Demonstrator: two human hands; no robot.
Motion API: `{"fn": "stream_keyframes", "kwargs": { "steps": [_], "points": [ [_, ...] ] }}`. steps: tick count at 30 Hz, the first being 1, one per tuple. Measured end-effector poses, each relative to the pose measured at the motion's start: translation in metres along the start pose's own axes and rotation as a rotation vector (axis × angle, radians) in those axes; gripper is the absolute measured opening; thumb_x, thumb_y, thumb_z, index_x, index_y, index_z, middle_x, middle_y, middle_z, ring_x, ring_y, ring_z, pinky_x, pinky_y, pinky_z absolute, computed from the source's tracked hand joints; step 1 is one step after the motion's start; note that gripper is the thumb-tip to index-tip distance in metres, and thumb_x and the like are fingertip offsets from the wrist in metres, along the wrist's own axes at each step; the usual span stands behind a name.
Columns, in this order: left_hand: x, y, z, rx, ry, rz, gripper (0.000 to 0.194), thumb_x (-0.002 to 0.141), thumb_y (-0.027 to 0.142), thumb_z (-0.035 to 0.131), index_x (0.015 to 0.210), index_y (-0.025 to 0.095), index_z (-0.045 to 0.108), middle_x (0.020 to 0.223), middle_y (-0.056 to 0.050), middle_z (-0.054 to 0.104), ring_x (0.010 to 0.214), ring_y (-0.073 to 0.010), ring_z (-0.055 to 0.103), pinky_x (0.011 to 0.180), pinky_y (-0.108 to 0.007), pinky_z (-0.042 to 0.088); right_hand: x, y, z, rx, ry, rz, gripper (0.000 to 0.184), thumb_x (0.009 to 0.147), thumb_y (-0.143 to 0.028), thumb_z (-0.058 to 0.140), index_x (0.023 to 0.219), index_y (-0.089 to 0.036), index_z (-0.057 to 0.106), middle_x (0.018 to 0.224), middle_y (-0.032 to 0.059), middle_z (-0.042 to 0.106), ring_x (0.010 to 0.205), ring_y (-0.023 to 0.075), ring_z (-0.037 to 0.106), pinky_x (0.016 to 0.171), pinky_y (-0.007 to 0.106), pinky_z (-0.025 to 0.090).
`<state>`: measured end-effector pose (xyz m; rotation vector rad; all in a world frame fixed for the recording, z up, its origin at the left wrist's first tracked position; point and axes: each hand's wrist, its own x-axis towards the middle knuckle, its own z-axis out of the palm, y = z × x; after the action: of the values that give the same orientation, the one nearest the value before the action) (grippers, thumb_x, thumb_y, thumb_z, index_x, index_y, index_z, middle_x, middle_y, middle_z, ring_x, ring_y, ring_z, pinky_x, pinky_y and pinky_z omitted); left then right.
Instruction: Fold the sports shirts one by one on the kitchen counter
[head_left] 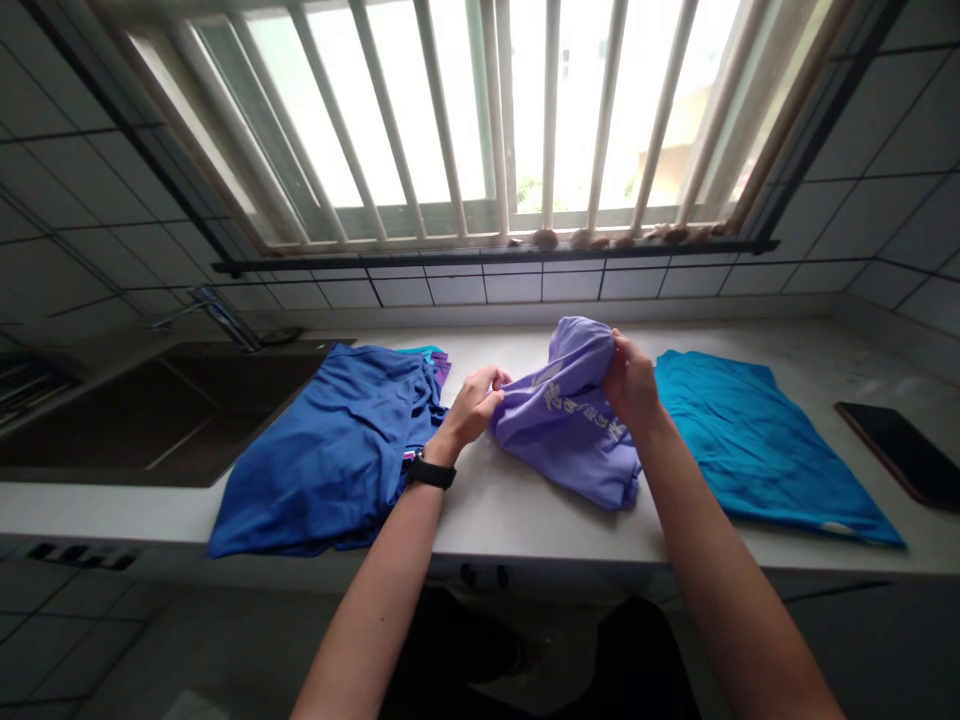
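Left hand (pixel 469 408) curled, pinching edge of lavender T-shirt (pixel 562 440); right hand (pixel 632 382) clamped on its upper fold. 2 hands apart, shirt between, on white counter (pixel 525 530); blue shirt (pixel 322 450) touching left, teal shirt (pixel 757 450) just right.

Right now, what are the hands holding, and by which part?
Both hands hold a lavender shirt: the left hand grips its left edge, the right hand a bunched upper fold; exact part unclear.

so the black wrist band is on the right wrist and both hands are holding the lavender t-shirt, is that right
Not quite: the black wrist band is on the left wrist, not the right, as the head view shows. The rest stands: the left hand and right hand are both holding the lavender t-shirt.
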<state>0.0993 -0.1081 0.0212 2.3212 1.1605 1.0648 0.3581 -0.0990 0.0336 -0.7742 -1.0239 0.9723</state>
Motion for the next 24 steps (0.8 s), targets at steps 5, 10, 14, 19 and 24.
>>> {"fn": "stream_keyframes", "kwargs": {
  "steps": [5, 10, 14, 19, 24],
  "points": [
    [-0.004, 0.002, 0.005, -0.077, -0.205, -0.005, 0.040, 0.075, 0.035, 0.074, 0.108, 0.022, 0.056, 0.099, -0.003, 0.066, 0.088, -0.0213, 0.062, 0.082, -0.033, 0.051, -0.011, -0.015, -0.006, 0.335, -0.055, 0.152, 0.020, 0.073, -0.038, 0.064, 0.065, -0.026, 0.050, 0.060, -0.0011, 0.050, 0.067, 0.0215, 0.058, 0.069, 0.037, 0.055],
    [-0.001, -0.003, 0.012, 0.041, -0.033, 0.082, 0.020, 0.078, 0.016, 0.063, 0.096, 0.023, 0.058, 0.084, 0.001, 0.063, 0.078, -0.0178, 0.060, 0.079, -0.031, 0.050, -0.014, -0.021, -0.014, 0.321, -0.065, 0.134, 0.034, 0.074, -0.044, 0.063, 0.059, -0.027, 0.037, 0.050, -0.0045, 0.032, 0.048, 0.0154, 0.040, 0.053, 0.032, 0.046],
    [0.003, -0.008, 0.012, 0.207, 0.205, 0.211, 0.023, 0.082, 0.009, 0.054, 0.066, 0.024, 0.045, 0.075, -0.001, 0.059, 0.082, -0.0194, 0.060, 0.094, -0.037, 0.051, -0.011, -0.022, -0.010, -0.049, -0.099, 0.181, 0.044, 0.083, -0.060, 0.058, 0.059, -0.029, 0.038, 0.046, -0.0058, 0.027, 0.043, 0.0145, 0.031, 0.045, 0.031, 0.038],
    [-0.001, -0.004, 0.012, 0.273, 0.329, 0.223, 0.030, 0.088, 0.011, 0.053, 0.064, 0.024, 0.041, 0.070, 0.003, 0.059, 0.074, -0.0161, 0.060, 0.114, -0.045, 0.044, -0.016, -0.015, 0.002, -0.579, -0.477, 0.197, 0.050, 0.082, -0.073, 0.063, 0.076, -0.024, 0.068, 0.062, -0.0012, 0.058, 0.062, 0.0180, 0.055, 0.060, 0.030, 0.047],
    [-0.002, 0.002, 0.013, 0.282, 0.286, 0.219, 0.026, 0.082, 0.008, 0.057, 0.065, 0.024, 0.045, 0.095, -0.002, 0.074, 0.100, -0.0191, 0.069, 0.120, -0.048, 0.037, -0.022, -0.009, -0.001, -0.724, -1.029, 0.227, 0.035, 0.065, -0.045, 0.086, 0.082, -0.024, 0.064, 0.077, -0.0044, 0.061, 0.070, 0.0157, 0.054, 0.061, 0.026, 0.043]
  ]
}}
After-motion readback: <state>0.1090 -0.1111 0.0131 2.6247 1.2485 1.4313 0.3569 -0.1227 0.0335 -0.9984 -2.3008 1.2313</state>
